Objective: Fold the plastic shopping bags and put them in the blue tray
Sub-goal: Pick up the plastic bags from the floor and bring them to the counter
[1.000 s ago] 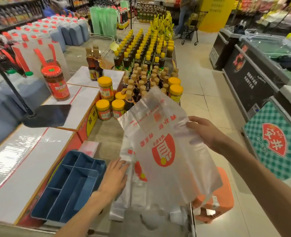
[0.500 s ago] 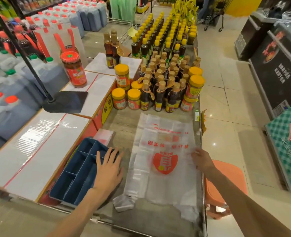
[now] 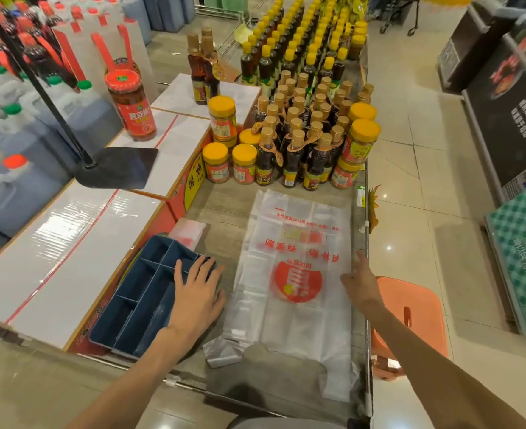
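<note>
Since a second ago the plastic bag has come down out of the air and now lies spread flat on the wooden counter, printed side up, its red logo toward me and its handles trailing off the near edge. My right hand rests at the bag's right border with fingers straight, the forefinger stretched forward along the edge, gripping nothing. My left hand lies flat and spread, palm down, over the near right corner of the blue tray, fingers relaxed and holding nothing; its thumb side sits just beside the bag's left edge. That tray, split into compartments, sits tilted at the counter's left. Just past its far corner is a small folded bag with red print. Beyond the spread bag, a block of dark sauce bottles and yellow-lidded jars crowds the far end of the counter, near the bag's top edge. To my left, white wrapped cartons carry a black stand base and a red-lidded jar. An orange stool stands on the floor by my right forearm
</note>
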